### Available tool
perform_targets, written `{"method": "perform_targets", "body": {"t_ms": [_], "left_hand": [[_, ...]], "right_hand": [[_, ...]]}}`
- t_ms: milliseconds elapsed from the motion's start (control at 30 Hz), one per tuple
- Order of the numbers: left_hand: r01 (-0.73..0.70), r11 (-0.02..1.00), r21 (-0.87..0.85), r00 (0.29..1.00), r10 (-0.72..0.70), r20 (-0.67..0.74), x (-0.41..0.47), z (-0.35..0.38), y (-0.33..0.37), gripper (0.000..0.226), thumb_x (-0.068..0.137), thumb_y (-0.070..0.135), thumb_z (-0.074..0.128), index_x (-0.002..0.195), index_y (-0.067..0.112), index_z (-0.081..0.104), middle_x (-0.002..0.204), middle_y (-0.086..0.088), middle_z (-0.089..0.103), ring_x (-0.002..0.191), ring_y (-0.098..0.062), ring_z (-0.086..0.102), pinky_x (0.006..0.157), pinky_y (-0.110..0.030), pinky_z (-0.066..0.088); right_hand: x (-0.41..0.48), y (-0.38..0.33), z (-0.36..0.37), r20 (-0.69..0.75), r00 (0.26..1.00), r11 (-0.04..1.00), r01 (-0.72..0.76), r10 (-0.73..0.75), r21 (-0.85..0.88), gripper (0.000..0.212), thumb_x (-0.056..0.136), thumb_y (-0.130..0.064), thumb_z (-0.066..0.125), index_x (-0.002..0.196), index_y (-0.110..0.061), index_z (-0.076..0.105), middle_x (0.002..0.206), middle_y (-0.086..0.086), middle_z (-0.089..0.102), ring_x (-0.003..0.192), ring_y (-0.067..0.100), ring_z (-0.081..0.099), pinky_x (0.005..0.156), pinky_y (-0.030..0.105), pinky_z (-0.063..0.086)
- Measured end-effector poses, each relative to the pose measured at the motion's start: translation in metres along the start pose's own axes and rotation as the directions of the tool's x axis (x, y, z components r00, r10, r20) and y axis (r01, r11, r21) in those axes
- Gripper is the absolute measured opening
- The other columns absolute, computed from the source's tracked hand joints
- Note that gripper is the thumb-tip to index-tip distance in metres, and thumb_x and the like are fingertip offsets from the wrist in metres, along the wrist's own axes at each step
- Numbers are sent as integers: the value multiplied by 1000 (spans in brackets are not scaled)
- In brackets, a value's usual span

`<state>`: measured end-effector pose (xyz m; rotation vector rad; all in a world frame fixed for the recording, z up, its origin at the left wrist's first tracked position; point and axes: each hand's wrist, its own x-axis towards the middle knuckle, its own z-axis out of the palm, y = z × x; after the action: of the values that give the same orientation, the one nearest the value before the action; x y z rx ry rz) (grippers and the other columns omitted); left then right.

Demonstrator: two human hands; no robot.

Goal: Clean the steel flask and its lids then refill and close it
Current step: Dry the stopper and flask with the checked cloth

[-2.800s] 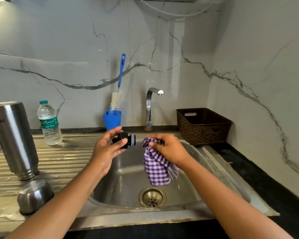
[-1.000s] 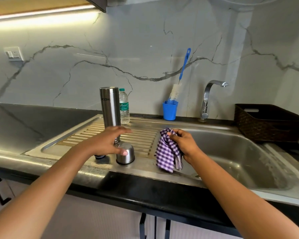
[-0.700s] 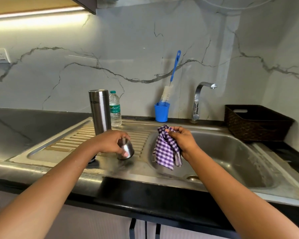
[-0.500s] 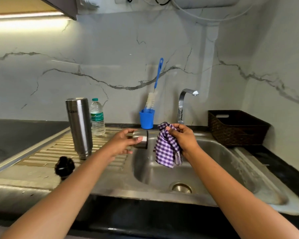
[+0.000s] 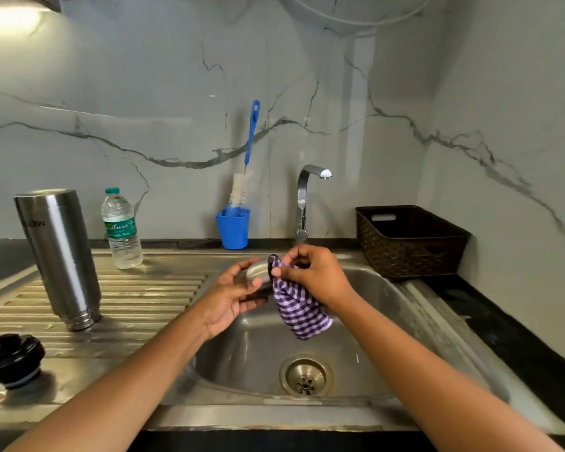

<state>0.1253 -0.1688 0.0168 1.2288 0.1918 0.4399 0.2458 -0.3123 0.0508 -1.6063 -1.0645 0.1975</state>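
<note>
Two hands: both raised over the sink basin point(image 5: 388, 321), working together on one lid.
Left hand point(image 5: 232, 296): palm up, grip closed around the steel cap point(image 5: 258, 275), fingers curled under it and thumb against its side.
Right hand point(image 5: 313, 277): grip pinched together on the checked cloth point(image 5: 299, 308), pressing its upper end against the open end of the steel cap.
Checked cloth: purple and white; its free end hangs down into the basin, above the drain point(image 5: 306, 375).
Flask point(image 5: 59, 256): steel body standing mouth down on the ribbed draining surface point(image 5: 144, 298), left of the basin, slightly tilted in this wide-angle view.
Black stopper point(image 5: 13, 360): lying on the draining surface near the front left edge, well apart from the flask.
Water bottle point(image 5: 122, 228): upright at the back of the draining surface, capped.
Blue cup point(image 5: 233, 230): against the wall, holding a bottle brush point(image 5: 245, 164) with a blue handle.
Tap point(image 5: 305, 200): behind the basin, spout facing right.
Basket point(image 5: 408, 241): dark woven, in the right corner.
</note>
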Motion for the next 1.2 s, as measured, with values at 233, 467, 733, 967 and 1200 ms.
{"method": "perform_targets", "body": {"t_ms": [233,467,733,967,1200], "left_hand": [[-57,998,-18,998,58,34,-1,-2,0,98,31,28,98,119,13,58,102,-12,71,87,-22,70,63,-28,58],[-92,996,14,988,90,129,-4,-6,7,91,37,24,97,120,21,61,110,-11,69,99,-24,67,79,-33,57],[-137,990,-42,978,142,150,-7,-7,8,94,40,22,97,124,17,56,106,-12,69,94,-21,68,76,-32,58],[-192,976,-102,975,201,93,-6,-12,13,94,37,25,97,122,20,58,98,-8,71,87,-17,70,74,-29,58],[-152,988,-33,973,155,168,-5,-11,6,90,40,16,96,121,22,58,113,-8,64,97,-19,65,81,-30,57]], "right_hand": [[-11,-10,-8,410,912,924,142,17,-355,62,78,-38,73,133,-26,48,126,-5,43,118,13,40,103,29,33],[-13,-17,-16,196,976,958,140,-92,-252,51,79,-11,72,122,-25,48,106,-9,58,93,11,59,69,12,48],[-16,-9,5,82,885,718,423,-459,-553,37,77,-18,75,113,-13,68,110,-1,60,98,16,60,81,24,47],[-20,-3,7,371,870,701,485,-324,-523,84,78,-35,73,147,-20,28,146,1,37,130,16,33,108,26,27],[-21,-6,15,229,921,743,389,-315,-544,50,78,-2,63,126,-10,56,126,6,59,108,26,52,92,26,37]]}}
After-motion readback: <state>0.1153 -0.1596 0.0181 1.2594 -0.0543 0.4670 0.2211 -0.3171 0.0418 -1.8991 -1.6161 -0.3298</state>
